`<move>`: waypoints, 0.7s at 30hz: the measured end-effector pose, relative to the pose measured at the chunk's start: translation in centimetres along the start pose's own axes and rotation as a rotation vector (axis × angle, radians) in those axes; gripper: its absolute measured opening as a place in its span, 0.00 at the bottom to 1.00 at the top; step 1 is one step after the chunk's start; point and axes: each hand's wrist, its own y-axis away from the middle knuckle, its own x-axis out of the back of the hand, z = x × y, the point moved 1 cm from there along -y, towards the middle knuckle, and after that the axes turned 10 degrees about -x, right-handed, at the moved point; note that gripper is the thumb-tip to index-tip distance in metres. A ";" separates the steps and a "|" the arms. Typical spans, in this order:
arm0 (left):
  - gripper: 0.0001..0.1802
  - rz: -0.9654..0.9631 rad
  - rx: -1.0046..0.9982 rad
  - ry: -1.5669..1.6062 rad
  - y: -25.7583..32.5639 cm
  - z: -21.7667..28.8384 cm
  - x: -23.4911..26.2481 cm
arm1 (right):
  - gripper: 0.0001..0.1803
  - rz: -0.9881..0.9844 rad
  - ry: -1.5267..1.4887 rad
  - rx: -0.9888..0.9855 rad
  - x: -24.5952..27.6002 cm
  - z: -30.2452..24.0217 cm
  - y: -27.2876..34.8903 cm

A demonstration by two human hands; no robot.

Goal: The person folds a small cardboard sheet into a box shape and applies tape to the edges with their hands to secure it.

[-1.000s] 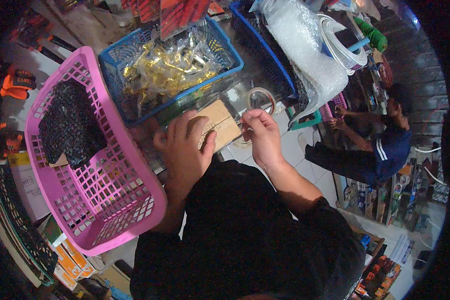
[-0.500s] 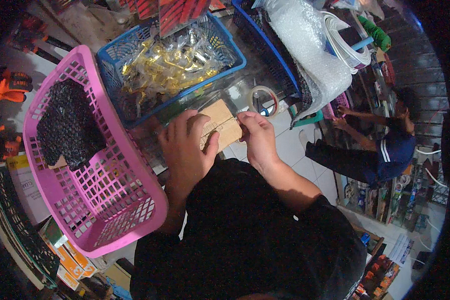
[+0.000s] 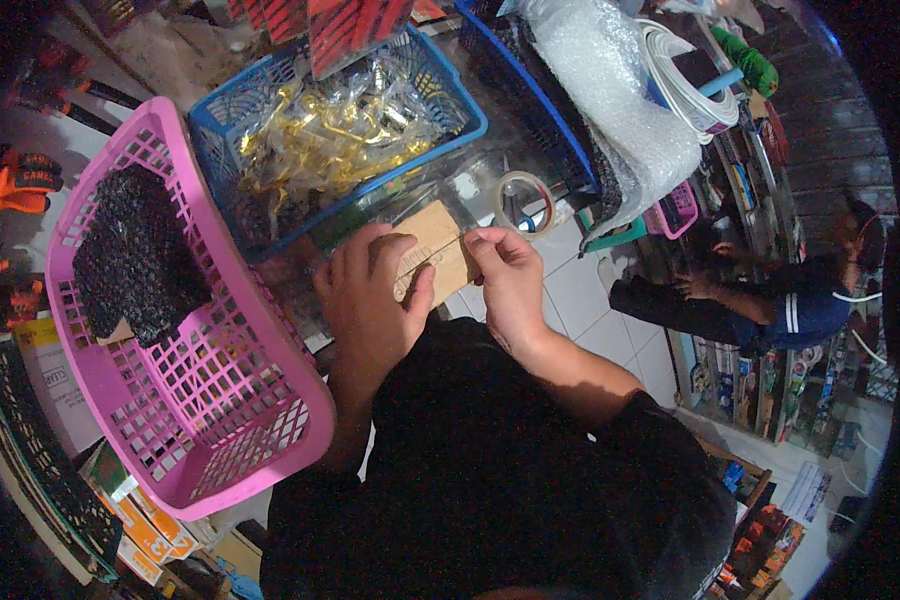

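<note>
At the far left the pink plastic basket (image 3: 185,400) sat where it had a second before, the black mesh bundle (image 3: 135,255) unmoved inside it. Beside it the blue basket (image 3: 440,85) held its gold-coloured metal fittings in clear bags (image 3: 320,150) as before. The left hand (image 3: 370,305) had shifted a little toward the middle, its fingers curled over the near edge of the small brown cardboard piece (image 3: 440,240), thumb pressed on top. That cardboard lay on the glass surface (image 3: 460,185), just in front of the blue basket and between both hands. The right hand (image 3: 510,280), which earlier hovered near the roll of clear tape (image 3: 525,200), had come down to the cardboard's right edge, fingers pinched on it; the tape roll stood just behind. Further right lay a sheet of bubble wrap (image 3: 610,110) and a white cable coil (image 3: 685,90). Beyond the surface, white floor tiles (image 3: 590,300) showed, and another person in a dark shirt (image 3: 770,300) crouched by stocked shelves (image 3: 760,400).
</note>
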 end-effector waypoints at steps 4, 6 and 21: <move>0.19 0.001 -0.005 0.004 0.0 -0.1 -0.1 | 0.07 0.018 0.029 0.033 0.0 0.2 0.0; 0.19 -0.004 0.003 0.010 0.0 0.0 0.0 | 0.07 0.026 0.022 0.091 0.0 0.6 -0.2; 0.26 0.339 0.222 0.673 2.0 -1.2 0.5 | 0.02 -0.101 0.003 0.245 1.0 0.1 1.1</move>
